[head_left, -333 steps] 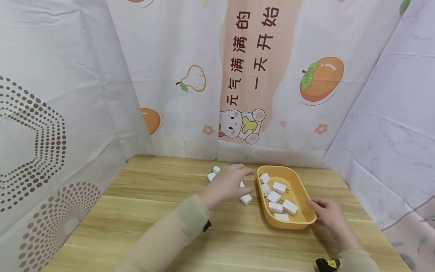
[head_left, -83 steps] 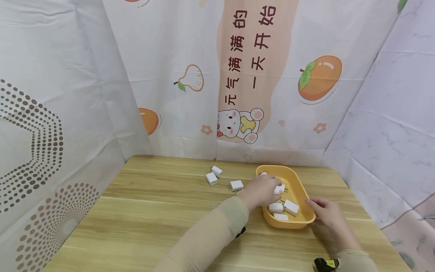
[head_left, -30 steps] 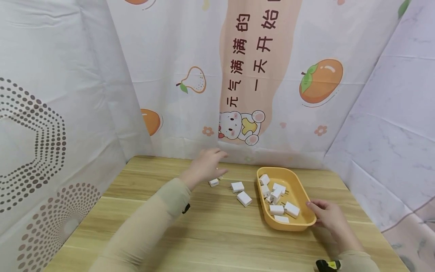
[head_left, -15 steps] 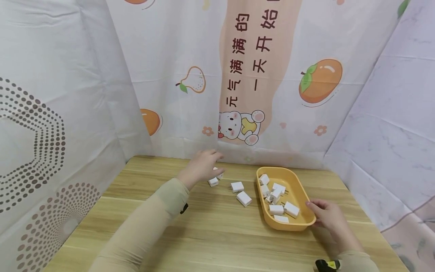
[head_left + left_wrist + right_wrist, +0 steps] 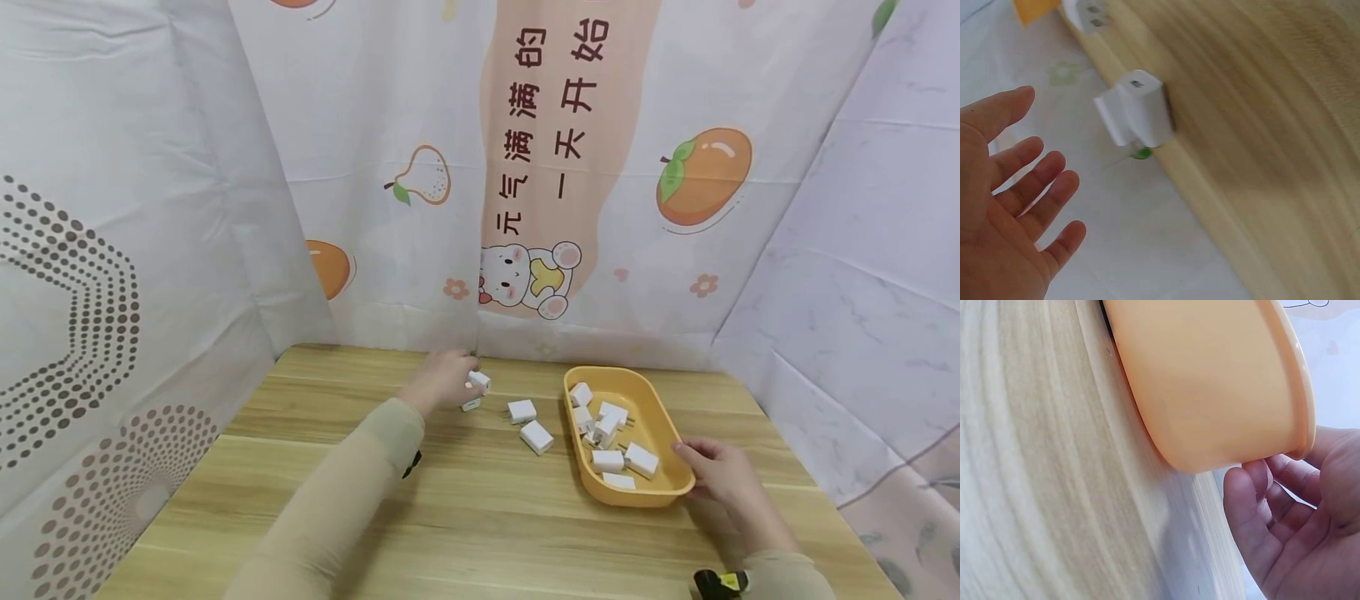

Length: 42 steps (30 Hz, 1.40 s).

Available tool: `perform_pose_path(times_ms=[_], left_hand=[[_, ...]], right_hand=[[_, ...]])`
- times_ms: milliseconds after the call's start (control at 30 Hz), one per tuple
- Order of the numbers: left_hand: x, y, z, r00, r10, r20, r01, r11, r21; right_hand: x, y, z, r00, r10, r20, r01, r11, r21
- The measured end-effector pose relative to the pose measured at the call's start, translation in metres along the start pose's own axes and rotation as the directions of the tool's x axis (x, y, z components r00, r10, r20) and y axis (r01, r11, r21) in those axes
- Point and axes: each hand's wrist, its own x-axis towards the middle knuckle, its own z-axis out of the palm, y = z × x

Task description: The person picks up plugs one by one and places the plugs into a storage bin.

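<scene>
My left hand (image 5: 442, 382) reaches over the back of the table to two white plug chargers. One charger (image 5: 480, 382) shows by its fingertips, and a second charger (image 5: 471, 406) lies just in front. In the left wrist view the hand (image 5: 1010, 212) has spread, loosely bent fingers, apart from the paired chargers (image 5: 1147, 112). My right hand (image 5: 723, 477) grips the near right corner of a yellow-orange plastic tray (image 5: 658, 417), thumb at the rim. Its fingers lie against the outside wall, as the right wrist view shows. Several white chargers (image 5: 641, 460) lie jumbled in the tray.
Two more chargers, one with prongs out (image 5: 522, 411) and one angled (image 5: 536, 437), lie between the left hand and the tray. The wooden table (image 5: 480, 517) ends at a printed curtain (image 5: 405, 329) behind. Fabric walls stand on both sides.
The left hand has left the tray, where one more charger lies than before, and moved left, then down to the back chargers. The right hand has stayed on the tray.
</scene>
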Motion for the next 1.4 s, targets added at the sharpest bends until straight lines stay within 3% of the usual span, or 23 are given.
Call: perform_pose_path(times_ms=[267, 433, 800, 1067, 1233, 1400], left_hand=[[0.006, -0.011, 0.025, 0.996, -0.063, 0.063, 0.066, 0.997, -0.033], [0.009, -0.010, 0.033, 0.990, -0.084, 0.111, 0.083, 0.997, 0.009], [0.013, -0.009, 0.043, 0.991, -0.093, 0.097, 0.090, 0.995, 0.037], [0.011, -0.004, 0.044, 0.993, -0.068, 0.094, 0.061, 0.995, 0.074], [0.003, 0.004, 0.041, 0.993, -0.007, 0.114, -0.004, 0.996, 0.092], [-0.009, 0.014, 0.038, 0.983, 0.051, 0.176, -0.076, 0.987, 0.141]], right_hand=[[0.001, 0.000, 0.000, 1.000, 0.004, 0.002, -0.004, 1.000, 0.017], [0.001, 0.000, 0.001, 1.000, 0.002, 0.004, -0.002, 1.000, 0.017], [0.003, 0.001, 0.001, 1.000, 0.005, 0.009, -0.005, 1.000, 0.016], [0.002, 0.001, 0.000, 1.000, 0.010, 0.006, -0.010, 1.000, 0.016], [0.001, 0.001, 0.001, 1.000, 0.019, 0.004, -0.019, 1.000, 0.002], [0.001, 0.000, 0.000, 1.000, 0.015, 0.008, -0.015, 1.000, 0.006]])
